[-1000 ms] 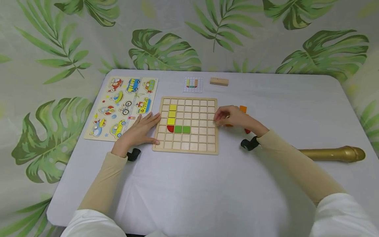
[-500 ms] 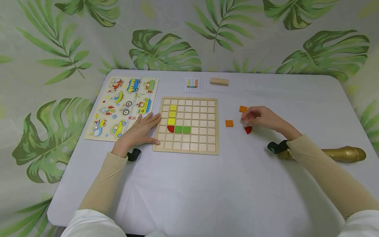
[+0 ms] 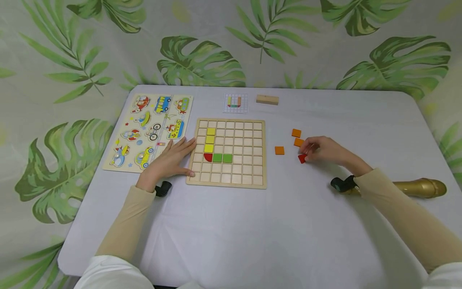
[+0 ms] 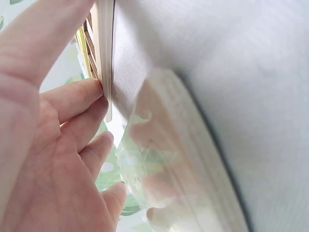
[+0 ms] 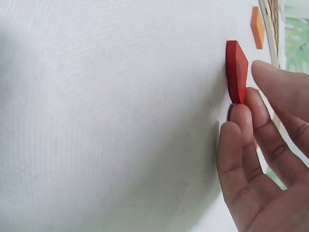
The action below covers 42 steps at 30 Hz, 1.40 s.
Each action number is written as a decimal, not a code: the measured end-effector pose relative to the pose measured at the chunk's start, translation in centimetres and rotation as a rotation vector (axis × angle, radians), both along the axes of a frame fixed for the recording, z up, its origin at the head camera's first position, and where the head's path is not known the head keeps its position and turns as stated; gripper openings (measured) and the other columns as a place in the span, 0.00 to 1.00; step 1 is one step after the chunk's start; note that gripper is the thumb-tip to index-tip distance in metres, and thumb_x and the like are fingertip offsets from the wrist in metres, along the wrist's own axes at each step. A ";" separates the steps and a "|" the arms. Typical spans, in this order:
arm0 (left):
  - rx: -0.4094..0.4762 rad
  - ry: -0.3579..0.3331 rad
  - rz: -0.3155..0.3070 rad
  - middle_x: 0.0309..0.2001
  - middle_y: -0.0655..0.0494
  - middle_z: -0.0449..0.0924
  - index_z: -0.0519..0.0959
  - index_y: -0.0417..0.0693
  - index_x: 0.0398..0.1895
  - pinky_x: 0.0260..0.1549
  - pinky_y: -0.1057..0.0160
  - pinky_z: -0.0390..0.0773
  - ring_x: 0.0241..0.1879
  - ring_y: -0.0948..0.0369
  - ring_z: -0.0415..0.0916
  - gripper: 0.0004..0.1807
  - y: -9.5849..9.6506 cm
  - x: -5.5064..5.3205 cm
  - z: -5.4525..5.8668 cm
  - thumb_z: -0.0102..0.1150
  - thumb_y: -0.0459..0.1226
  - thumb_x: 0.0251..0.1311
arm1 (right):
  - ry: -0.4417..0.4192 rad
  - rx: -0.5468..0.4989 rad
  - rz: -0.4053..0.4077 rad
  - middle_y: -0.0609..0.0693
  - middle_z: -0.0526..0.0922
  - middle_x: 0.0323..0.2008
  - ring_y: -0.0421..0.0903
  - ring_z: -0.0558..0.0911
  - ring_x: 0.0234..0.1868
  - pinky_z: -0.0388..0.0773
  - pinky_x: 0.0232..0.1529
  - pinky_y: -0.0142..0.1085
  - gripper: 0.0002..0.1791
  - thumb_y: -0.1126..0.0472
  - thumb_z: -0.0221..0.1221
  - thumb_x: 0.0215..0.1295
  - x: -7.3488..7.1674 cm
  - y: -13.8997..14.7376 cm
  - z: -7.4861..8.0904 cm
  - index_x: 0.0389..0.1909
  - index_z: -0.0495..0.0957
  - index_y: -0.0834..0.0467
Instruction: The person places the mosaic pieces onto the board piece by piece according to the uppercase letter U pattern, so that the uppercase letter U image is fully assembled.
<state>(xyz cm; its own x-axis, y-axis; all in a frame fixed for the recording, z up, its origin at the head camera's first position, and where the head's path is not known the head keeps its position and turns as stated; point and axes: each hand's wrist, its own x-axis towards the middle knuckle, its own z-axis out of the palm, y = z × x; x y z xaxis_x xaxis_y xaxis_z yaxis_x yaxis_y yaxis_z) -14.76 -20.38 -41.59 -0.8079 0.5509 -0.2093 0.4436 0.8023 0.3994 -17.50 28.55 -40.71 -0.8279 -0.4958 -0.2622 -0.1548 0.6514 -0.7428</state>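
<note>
A wooden grid board (image 3: 226,185) holds a column of yellow squares (image 3: 209,139), a red quarter-round tile (image 3: 208,157) and two green squares (image 3: 221,158). My left hand (image 3: 173,157) rests with spread fingers at the board's left edge; in the left wrist view its fingertips (image 4: 99,89) touch the board's side. Right of the board, my right hand (image 3: 321,149) reaches a second red quarter-round tile (image 5: 236,72). The fingers meet one end of this tile, while the thumb stands slightly apart from it in the right wrist view. Near this hand lie orange squares (image 3: 298,142).
A knobbed vehicle puzzle board (image 3: 124,116) lies at the left, partly behind my left hand. Behind the grid are a pattern card (image 3: 236,103) and a wooden block (image 3: 267,99). A gold tube-like object (image 3: 418,188) lies at the right, partly under my sleeve.
My right hand has gone from the board's right edge past the orange squares to the red tile, which has turned slightly. The left hand has stayed in place.
</note>
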 end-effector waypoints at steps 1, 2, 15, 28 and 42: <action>0.000 0.001 0.000 0.75 0.47 0.45 0.50 0.40 0.75 0.68 0.43 0.28 0.73 0.47 0.33 0.58 0.0 0.0 0.0 0.72 0.51 0.46 | 0.008 0.012 0.002 0.55 0.80 0.38 0.48 0.75 0.36 0.73 0.37 0.29 0.11 0.69 0.65 0.57 0.1 -0.2 0.0 0.41 0.78 0.66; 0.000 0.001 -0.001 0.75 0.47 0.45 0.50 0.40 0.75 0.68 0.43 0.28 0.73 0.47 0.33 0.58 0.0 0.0 0.0 0.72 0.51 0.46 | 0.019 0.023 0.005 0.54 0.80 0.37 0.48 0.75 0.36 0.73 0.37 0.30 0.11 0.69 0.66 0.57 0.1 -0.3 0.0 0.40 0.79 0.66; -0.006 0.001 0.001 0.75 0.47 0.44 0.49 0.40 0.75 0.68 0.44 0.28 0.74 0.47 0.32 0.57 -0.1 -0.1 -0.1 0.71 0.52 0.47 | 0.024 -0.046 0.080 0.49 0.77 0.27 0.46 0.73 0.31 0.71 0.32 0.30 0.06 0.71 0.64 0.55 -0.3 -0.5 -0.5 0.33 0.78 0.63; -0.013 0.008 -0.006 0.75 0.45 0.45 0.50 0.40 0.75 0.68 0.42 0.30 0.73 0.46 0.33 0.57 0.1 0.0 0.3 0.71 0.50 0.47 | -0.136 -0.158 0.074 0.55 0.79 0.34 0.46 0.75 0.35 0.73 0.39 0.31 0.09 0.68 0.63 0.60 -1.5 -4.7 0.5 0.39 0.77 0.67; -0.009 -0.001 0.001 0.75 0.46 0.45 0.50 0.40 0.75 0.68 0.43 0.29 0.73 0.47 0.33 0.57 0.2 0.0 0.2 0.72 0.50 0.46 | -0.090 -0.207 0.128 0.52 0.77 0.29 0.47 0.74 0.32 0.72 0.36 0.33 0.06 0.67 0.64 0.58 -2.3 -13.3 -0.3 0.35 0.79 0.64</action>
<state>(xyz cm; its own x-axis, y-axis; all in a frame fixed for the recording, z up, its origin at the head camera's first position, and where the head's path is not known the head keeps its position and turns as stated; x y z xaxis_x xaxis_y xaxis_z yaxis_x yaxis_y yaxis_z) -14.73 -20.19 -41.35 -0.8083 0.5481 -0.2151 0.4422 0.8063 0.3929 -19.75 15.20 -41.02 -0.7329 -0.6456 -0.2145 -0.1532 0.4638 -0.8726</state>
